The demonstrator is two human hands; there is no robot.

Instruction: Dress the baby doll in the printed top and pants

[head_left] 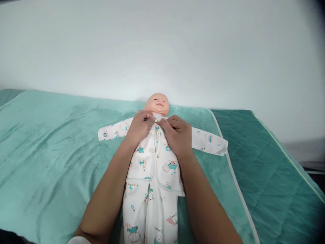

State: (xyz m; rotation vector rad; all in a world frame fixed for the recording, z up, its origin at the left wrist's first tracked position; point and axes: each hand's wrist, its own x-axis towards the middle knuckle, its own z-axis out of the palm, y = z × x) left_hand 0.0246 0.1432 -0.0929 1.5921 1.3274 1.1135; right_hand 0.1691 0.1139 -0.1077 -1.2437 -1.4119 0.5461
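Note:
A baby doll (157, 103) lies on its back, dressed in a white printed baby jacket (169, 166) and matching white printed trousers (162, 213). At the collar, my left hand (142, 125) pinches the jacket's left-hand front edge close to the top button. My right hand (177, 130) is closed on the opposite front edge, its thumb and fingertips almost meeting the left fingers. Lower down, the jacket front hangs slightly apart, with further fasteners showing along its edges. Both sleeves stretch out sideways, and no doll hands show at the cuffs.
A light green plush blanket (56, 152) with soft wrinkles lies under the doll. To the right, a darker green quilted cover (261, 176) shows beyond the blanket's pale edge. A plain white wall (162, 47) rises directly behind the doll's head.

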